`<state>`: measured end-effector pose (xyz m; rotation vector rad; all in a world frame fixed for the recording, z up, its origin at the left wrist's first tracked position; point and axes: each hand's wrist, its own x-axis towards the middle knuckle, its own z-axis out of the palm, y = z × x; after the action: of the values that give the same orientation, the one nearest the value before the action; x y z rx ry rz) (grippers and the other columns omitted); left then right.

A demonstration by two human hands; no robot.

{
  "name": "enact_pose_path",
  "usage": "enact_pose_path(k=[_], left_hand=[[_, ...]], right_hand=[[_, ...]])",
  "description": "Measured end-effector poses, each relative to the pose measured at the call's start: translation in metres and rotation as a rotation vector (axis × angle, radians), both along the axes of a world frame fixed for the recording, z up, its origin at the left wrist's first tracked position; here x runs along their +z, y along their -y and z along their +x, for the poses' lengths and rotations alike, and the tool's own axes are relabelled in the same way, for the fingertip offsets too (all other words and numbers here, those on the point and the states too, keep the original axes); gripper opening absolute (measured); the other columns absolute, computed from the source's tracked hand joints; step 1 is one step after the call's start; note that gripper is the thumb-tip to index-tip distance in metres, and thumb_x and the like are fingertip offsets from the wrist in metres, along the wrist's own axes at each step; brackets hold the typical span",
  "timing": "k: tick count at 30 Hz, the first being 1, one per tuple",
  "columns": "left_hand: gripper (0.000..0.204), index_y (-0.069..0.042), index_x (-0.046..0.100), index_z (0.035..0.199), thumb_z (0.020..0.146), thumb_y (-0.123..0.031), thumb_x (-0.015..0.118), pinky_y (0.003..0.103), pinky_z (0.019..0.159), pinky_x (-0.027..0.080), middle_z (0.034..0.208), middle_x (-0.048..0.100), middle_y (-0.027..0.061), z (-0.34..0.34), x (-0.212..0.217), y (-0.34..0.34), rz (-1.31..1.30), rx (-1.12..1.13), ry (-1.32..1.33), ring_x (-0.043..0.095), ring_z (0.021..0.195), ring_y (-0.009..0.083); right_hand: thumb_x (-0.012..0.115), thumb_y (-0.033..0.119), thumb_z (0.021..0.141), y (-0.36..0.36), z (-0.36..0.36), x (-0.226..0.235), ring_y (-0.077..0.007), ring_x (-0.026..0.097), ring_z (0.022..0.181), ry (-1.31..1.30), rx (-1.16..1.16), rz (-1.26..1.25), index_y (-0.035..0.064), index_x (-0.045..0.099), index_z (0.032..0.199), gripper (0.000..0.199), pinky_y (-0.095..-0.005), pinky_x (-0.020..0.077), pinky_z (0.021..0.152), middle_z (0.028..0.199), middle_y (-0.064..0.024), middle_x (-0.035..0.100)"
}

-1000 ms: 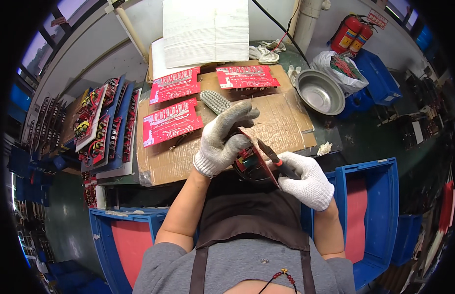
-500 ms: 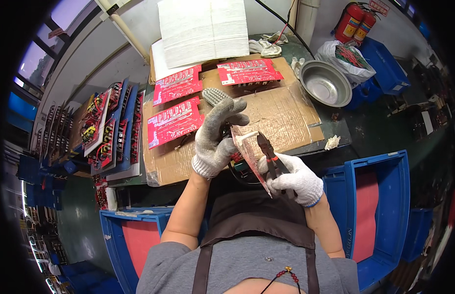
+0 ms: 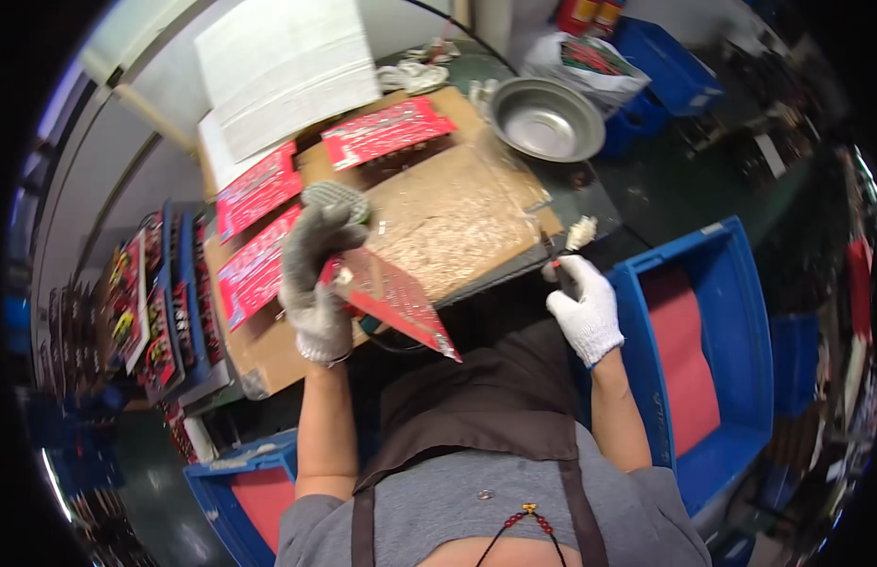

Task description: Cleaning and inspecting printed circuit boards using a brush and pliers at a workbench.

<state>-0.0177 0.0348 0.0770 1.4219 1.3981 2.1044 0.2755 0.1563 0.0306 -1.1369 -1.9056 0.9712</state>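
My left hand (image 3: pixel 314 276), in a grey work glove, grips a red circuit board (image 3: pixel 393 299) by its left edge and holds it tilted over the near edge of the cardboard-covered bench (image 3: pixel 457 213). My right hand (image 3: pixel 584 307), in a white glove, is off to the right near the bench's corner, closed on a small dark tool (image 3: pixel 550 255) with a red tip. It is apart from the board.
Three red circuit boards (image 3: pixel 386 130) lie flat on the cardboard, beside a brush (image 3: pixel 336 197). A metal bowl (image 3: pixel 546 118) stands at the back right, white paper sheets (image 3: pixel 282 66) at the back. A rack of boards (image 3: pixel 153 307) is left; blue bins (image 3: pixel 693 359) flank me.
My right hand has drawn away from the board to the right with the tool. My left hand now holds the board alone, lower and tilted toward me.
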Motion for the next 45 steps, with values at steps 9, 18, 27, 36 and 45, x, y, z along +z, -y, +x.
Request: enact_pose_path(k=[9,18,27,36,45], left_hand=[[0.084,0.004,0.046,0.149,0.098,-0.060,0.061,0.041,0.098,0.054,0.135,0.065,0.0196,0.007,0.002,-0.007,-0.024,0.000,-0.112,0.067,0.113,0.0266],[0.082,0.003,0.048,0.147,0.095,-0.055,0.070,0.041,0.097,0.055,0.131,0.066,0.0201,0.008,0.003,-0.005,-0.013,0.007,-0.045,0.069,0.110,0.0278],[0.079,0.004,0.049,0.146,0.097,-0.056,0.066,0.040,0.097,0.054,0.131,0.067,0.0187,0.004,-0.001,-0.005,-0.013,0.005,-0.073,0.068,0.109,0.0252],[0.082,0.005,0.049,0.146,0.098,-0.060,0.063,0.040,0.098,0.053,0.131,0.067,0.0181,0.011,0.004,-0.004,-0.039,0.029,-0.116,0.067,0.109,0.0246],[0.081,0.006,0.050,0.145,0.099,-0.061,0.060,0.041,0.099,0.053,0.131,0.066,0.0188,0.012,0.003,-0.006,-0.059,0.045,-0.148,0.067,0.110,0.0258]], right_hand=[[0.073,0.015,0.083,-0.012,0.044,0.047,-0.0331,0.068,0.095,1.174,-0.390,0.301,0.0151,0.060,0.111,0.031,-0.0480,0.0566,0.078,0.105,-0.0115,0.063],[0.064,0.016,0.091,-0.034,0.033,0.040,-0.0318,0.066,0.100,1.372,-0.207,0.324,0.0141,0.066,0.110,0.020,-0.0457,0.0535,0.082,0.103,-0.0121,0.066],[0.076,0.023,0.081,-0.041,0.040,0.065,-0.0333,0.062,0.110,1.360,-0.101,0.244,0.0145,0.066,0.113,0.035,-0.0502,0.0500,0.089,0.115,-0.0140,0.061],[0.072,0.022,0.083,-0.070,0.030,0.081,-0.0345,0.062,0.117,1.460,-0.043,0.109,0.0163,0.068,0.124,0.042,-0.0490,0.0515,0.095,0.122,-0.0163,0.062],[0.062,0.029,0.086,-0.064,0.059,0.106,-0.0416,0.064,0.113,1.213,-0.146,-0.007,0.0125,0.063,0.130,0.047,-0.0478,0.0528,0.097,0.122,-0.0231,0.064]])
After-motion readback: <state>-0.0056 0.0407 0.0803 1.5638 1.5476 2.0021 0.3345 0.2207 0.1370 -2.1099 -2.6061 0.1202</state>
